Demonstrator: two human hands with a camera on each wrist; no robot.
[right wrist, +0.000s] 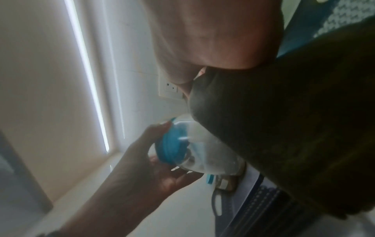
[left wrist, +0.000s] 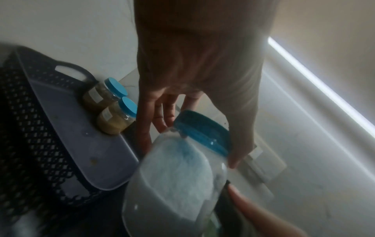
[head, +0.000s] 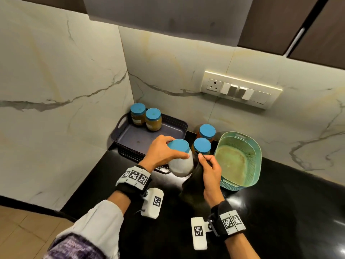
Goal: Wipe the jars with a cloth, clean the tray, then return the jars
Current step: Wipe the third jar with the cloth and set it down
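Note:
My left hand (head: 164,152) grips a clear jar of white powder (head: 181,165) by its blue lid, tilted above the counter in front of the tray; the same jar (left wrist: 174,176) fills the left wrist view. My right hand (head: 209,167) holds a dark cloth (head: 194,180) against the jar's right side, and that cloth (right wrist: 284,128) covers the jar (right wrist: 205,154) in the right wrist view. The dark perforated tray (head: 168,131) holds two blue-lidded jars (head: 147,118) at its back left. Two more blue-lidded jars (head: 204,139) stand on the counter right of the tray.
A teal plastic basket (head: 240,159) sits on the black counter (head: 280,202) just right of my right hand. Marble walls meet in a corner behind the tray. A switch panel (head: 240,89) is mounted on the back wall.

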